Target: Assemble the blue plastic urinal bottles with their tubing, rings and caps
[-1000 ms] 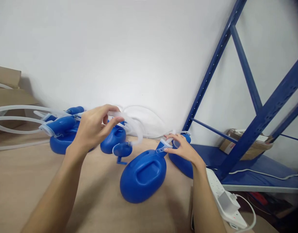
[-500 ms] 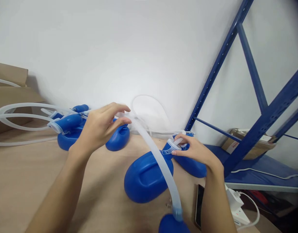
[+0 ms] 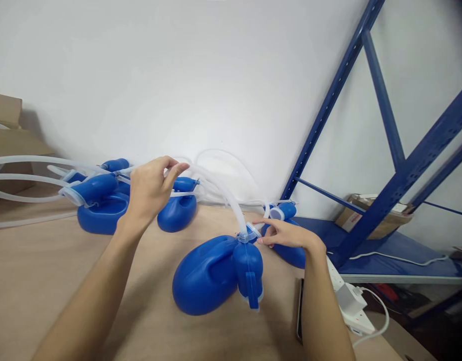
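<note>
A blue plastic bottle (image 3: 203, 278) with a moulded grip lies on its side on the table. My right hand (image 3: 283, 234) has its index finger and thumb on the white cap (image 3: 254, 229) at the bottle's neck. A blue funnel-shaped head (image 3: 248, 268) hangs at the neck, joined to a translucent hose (image 3: 231, 198) that arches up and left. My left hand (image 3: 152, 188) is closed, thumb against fingers, at the hose's upper stretch; its grip is partly hidden.
Behind my left hand are similar blue bottles (image 3: 176, 213) with hoses, and a cardboard box (image 3: 18, 143) at far left. Another bottle (image 3: 291, 254) lies behind my right hand. A phone (image 3: 299, 311), a power strip (image 3: 353, 313) and blue shelving (image 3: 385, 100) are on the right.
The blue head has swung up from the bottom edge to the bottle's neck, and the hose now arches behind it. My left hand's fingers have closed. The view has shifted slightly.
</note>
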Motion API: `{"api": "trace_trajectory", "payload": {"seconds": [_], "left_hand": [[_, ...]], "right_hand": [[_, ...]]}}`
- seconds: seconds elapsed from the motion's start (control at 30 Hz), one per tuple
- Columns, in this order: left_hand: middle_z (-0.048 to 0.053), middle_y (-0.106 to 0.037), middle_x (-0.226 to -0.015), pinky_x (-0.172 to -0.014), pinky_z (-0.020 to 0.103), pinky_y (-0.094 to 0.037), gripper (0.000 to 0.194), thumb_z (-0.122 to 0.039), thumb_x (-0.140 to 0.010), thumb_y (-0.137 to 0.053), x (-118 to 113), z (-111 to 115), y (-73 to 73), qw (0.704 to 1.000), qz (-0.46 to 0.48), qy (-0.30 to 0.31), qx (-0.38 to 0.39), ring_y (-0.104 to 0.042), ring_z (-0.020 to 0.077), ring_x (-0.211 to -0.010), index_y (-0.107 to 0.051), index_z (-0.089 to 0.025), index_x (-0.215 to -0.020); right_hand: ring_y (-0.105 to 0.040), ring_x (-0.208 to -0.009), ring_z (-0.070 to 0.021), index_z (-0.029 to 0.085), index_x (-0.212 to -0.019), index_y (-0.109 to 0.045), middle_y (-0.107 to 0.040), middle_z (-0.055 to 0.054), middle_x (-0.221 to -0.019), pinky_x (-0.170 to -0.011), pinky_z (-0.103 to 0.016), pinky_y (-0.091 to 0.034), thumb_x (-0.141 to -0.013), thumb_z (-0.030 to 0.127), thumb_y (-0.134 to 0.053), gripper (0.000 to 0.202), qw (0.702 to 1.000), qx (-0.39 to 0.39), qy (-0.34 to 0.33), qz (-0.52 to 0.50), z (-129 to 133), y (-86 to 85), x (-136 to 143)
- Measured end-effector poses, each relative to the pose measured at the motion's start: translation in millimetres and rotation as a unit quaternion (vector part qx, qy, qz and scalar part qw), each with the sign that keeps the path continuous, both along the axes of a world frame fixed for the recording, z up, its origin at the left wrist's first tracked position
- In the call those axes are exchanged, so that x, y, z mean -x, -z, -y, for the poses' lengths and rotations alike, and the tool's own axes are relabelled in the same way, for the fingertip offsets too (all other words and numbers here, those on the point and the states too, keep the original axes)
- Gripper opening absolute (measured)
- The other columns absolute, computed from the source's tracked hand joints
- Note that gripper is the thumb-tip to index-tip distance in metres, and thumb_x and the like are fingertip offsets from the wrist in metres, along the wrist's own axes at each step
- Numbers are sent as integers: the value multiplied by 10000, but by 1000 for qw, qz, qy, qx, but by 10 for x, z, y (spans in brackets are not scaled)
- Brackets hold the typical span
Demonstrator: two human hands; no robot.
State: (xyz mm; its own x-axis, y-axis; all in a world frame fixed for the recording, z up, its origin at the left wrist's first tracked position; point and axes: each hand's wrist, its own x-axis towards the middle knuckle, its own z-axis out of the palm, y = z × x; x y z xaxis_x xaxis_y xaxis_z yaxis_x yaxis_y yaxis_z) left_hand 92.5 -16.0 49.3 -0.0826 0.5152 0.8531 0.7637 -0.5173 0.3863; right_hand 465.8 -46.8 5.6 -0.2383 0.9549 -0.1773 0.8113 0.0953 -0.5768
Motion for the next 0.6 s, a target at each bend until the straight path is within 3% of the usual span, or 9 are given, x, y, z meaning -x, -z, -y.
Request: {"api": "trace_trajectory", "payload": {"seconds": [0.1, 0.2, 0.27, 0.33, 0.47, 0.6], "left_hand": [[2, -707, -711, -599, 302, -401, 369, -500, -988, -487, -26, -21, 5, 997, 66, 21, 23, -606, 172, -583, -656, -232, -799], [-3, -723, -741, -569, 292, -429, 420, -552, -992, -475, -59, 15, -3, 989, 131, 55, 40, -597, 139, -502, -631, -223, -782], [3, -733, -776, -547, 285, -445, 431, -570, -991, -485, -79, 47, -8, 983, 163, 69, 40, -602, 127, -486, -627, -221, -782], [10, -740, -801, -511, 274, -447, 435, -586, -984, -500, -93, 75, -14, 977, 190, 85, 37, -611, 124, -491, -628, -221, -785], [13, -732, -777, -467, 251, -468, 449, -624, -957, -540, -98, 123, -38, 966, 221, 126, 35, -623, 127, -499, -640, -221, -788], [1, -652, -614, -615, 284, -581, 455, -628, -978, -503, -89, 158, -66, 961, 203, 180, 53, -691, 180, -609, -714, -225, -987]], "right_hand": [[-679, -883, -259, 323, -1520, -519, -711, -54, -1029, -830, -398, -558, -716, 587, -846, 907, 996, -71, -23, 42, 106, -106, 74], [-591, -1264, -349, 321, -1529, -505, -608, -101, -1419, -1070, -460, -488, -665, 616, -878, 987, 984, -112, -139, -25, 155, -177, 233], [-513, -1377, -366, 278, -1512, -519, -549, -112, -1507, -1142, -467, -434, -629, 665, -876, 1028, 969, -116, -197, -94, 140, -184, 389], [-578, -1295, -338, 256, -1466, -549, -620, -109, -1415, -1089, -452, -479, -683, 691, -829, 938, 965, -110, -196, -131, 114, -174, 568], [-647, -937, -232, 259, -1170, -693, -717, -38, -1105, -823, -347, -547, -823, 559, -784, 468, 971, -148, -159, -103, 122, -175, 859], [-633, -802, -201, 249, -1018, -718, -708, -35, -1025, -650, -305, -519, -762, 562, -840, 422, 951, -206, -172, -152, 191, -206, 893]]}}
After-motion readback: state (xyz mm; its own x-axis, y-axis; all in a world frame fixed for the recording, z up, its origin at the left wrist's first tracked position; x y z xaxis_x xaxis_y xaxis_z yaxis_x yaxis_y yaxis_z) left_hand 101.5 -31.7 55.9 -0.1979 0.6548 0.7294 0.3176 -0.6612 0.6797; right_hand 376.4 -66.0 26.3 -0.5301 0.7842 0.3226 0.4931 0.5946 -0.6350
